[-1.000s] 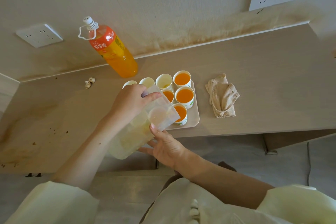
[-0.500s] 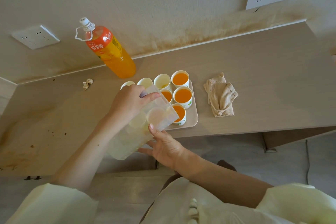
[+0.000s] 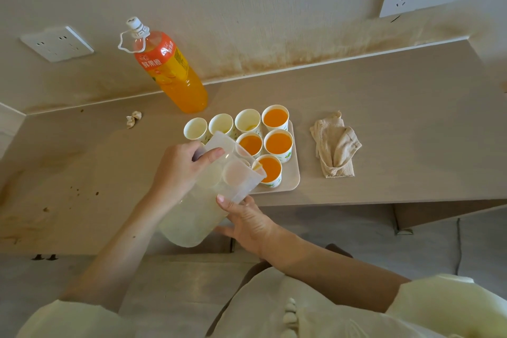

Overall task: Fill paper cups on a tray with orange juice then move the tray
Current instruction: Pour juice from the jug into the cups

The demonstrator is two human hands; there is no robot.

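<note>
The tray point(image 3: 294, 183) is lying at the front edge of the table point(image 3: 384, 107), its near rim almost flush with that edge. Bare tabletop is being left open to the far right beyond the folded cloth point(image 3: 334, 145), which is lying near the tray but apart from it. More is open to the left, where only a crumpled scrap point(image 3: 133, 119) is resting. The juice bottle point(image 3: 170, 71) is standing close behind the cups, by the wall. A translucent jug point(image 3: 208, 195) is being held tilted over the tray's front, its spout above the nearest filled cup point(image 3: 271, 171). Its handle is being gripped by the left hand point(image 3: 178, 170), fingers curled round it. Its lower side is being propped by the right hand point(image 3: 244, 221), fingers straight beneath and thumb pressed on the wall. Orange juice is showing in three further filled cups point(image 3: 278, 143), while three back-row cups point(image 3: 220, 124) are sitting nearly empty. Compared with half a second ago, jug and hands are being kept in the same pose, and nothing on the tray is shifted. The tray's left front is being hidden by the jug. Pale rounds seen through it are possibly more cups, and whether juice is flowing cannot be told.
</note>
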